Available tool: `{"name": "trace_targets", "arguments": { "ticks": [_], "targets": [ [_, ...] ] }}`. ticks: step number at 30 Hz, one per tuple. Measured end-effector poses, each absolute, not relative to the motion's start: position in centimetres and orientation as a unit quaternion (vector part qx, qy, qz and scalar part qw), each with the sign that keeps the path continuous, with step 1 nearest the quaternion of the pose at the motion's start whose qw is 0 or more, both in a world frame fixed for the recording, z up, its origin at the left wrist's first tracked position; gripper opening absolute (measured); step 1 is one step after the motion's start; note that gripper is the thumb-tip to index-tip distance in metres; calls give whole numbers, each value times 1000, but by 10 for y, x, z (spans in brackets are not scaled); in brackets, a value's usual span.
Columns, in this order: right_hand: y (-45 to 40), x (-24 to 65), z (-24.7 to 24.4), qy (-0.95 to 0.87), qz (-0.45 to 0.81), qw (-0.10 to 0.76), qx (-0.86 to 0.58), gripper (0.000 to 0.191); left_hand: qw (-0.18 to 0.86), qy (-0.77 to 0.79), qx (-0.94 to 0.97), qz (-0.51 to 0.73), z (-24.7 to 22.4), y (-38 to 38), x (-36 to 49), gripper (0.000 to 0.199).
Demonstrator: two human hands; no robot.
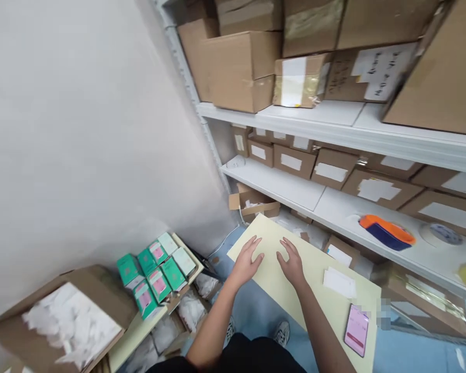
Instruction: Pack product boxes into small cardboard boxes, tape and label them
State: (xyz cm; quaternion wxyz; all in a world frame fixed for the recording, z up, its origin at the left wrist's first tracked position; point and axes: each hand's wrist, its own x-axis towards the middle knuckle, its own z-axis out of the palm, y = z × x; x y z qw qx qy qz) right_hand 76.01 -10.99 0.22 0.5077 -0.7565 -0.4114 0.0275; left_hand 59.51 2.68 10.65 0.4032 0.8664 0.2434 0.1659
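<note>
Many cardboard boxes (233, 70) are held on a white shelving unit (287, 181); handwriting on an upper label (384, 70) is too blurred to be read. Over a cream tabletop (272, 274), the left hand (247, 263) and right hand (292, 262) are held apart, open and empty, fingers spread. Right of them, a pink-screened phone (357, 330) and white paper (339, 282) are seen lying.

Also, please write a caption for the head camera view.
Open left hand and right hand over a pale table with a phone, near shelved boxes.
</note>
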Motion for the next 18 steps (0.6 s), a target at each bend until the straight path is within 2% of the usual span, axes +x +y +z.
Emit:
{"name": "trace_targets", "arguments": {
  "ticks": [9, 18],
  "targets": [
    [30, 626, 4, -515, 142, 484, -694, 42, 407, 393, 786, 249, 68, 118, 423, 54],
    [161, 451, -5, -593, 239, 450, -623, 52, 381, 541, 678, 320, 50, 197, 220, 55]
  ]
}}
